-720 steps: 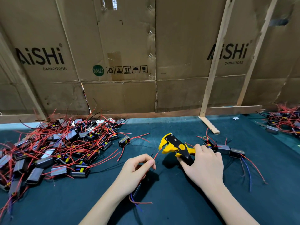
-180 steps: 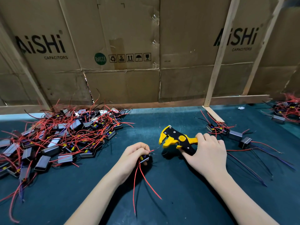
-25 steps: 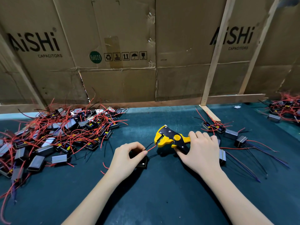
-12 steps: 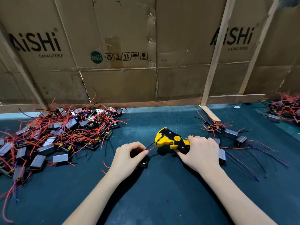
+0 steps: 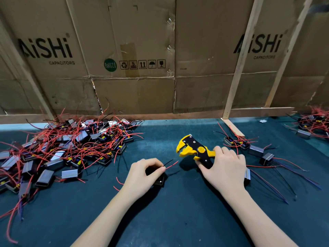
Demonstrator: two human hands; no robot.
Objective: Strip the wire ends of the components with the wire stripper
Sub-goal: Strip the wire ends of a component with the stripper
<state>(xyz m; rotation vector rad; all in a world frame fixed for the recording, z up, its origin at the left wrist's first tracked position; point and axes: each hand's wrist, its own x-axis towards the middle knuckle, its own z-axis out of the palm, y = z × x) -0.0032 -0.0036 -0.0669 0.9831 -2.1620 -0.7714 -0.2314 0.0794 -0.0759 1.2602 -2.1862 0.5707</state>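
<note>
Two thin red and black wire ends [image 5: 170,164], pinched in left hand [image 5: 142,177]: feed squarely into yellow-and-black wire stripper [image 5: 195,152] gripped by right hand [image 5: 225,169].

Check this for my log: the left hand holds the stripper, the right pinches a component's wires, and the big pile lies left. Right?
Not quite: the hands are swapped. The head view shows the right hand holding the stripper, while the left hand pinches a component's wires. The big pile does lie left.
</note>
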